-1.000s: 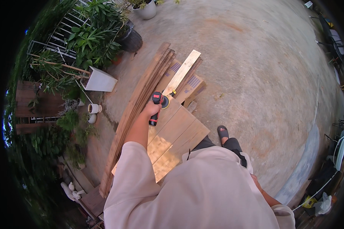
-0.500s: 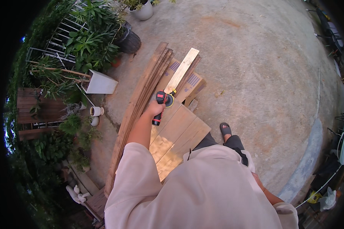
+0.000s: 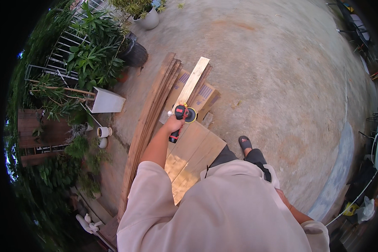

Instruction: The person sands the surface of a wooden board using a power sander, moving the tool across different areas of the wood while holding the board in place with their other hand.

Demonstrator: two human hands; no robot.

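My left hand (image 3: 174,123) is closed round the handle of a red-and-black cordless sander (image 3: 181,113). Its round, yellow-rimmed disc (image 3: 190,115) sits at the far end of a wide wooden panel (image 3: 199,143), over or against the wood; contact cannot be made out. Just beyond lies a pale, narrow plank (image 3: 193,80), its near end by the tool. Of my right arm, the forearm (image 3: 296,212) shows beside the shirt at lower right. The right hand's fingers are hidden behind the shirt.
Long brown boards (image 3: 149,109) lie stacked left of the panel. Cardboard boxes (image 3: 206,97) are under the plank. A white planter (image 3: 108,101), a dark pot (image 3: 134,53) and plants line the left. My sandalled foot (image 3: 245,145) rests on concrete.
The sander has shifted slightly right across the panel's far end, and its disc now points more to the right. The whole view has swung a little. My right arm looks unchanged.
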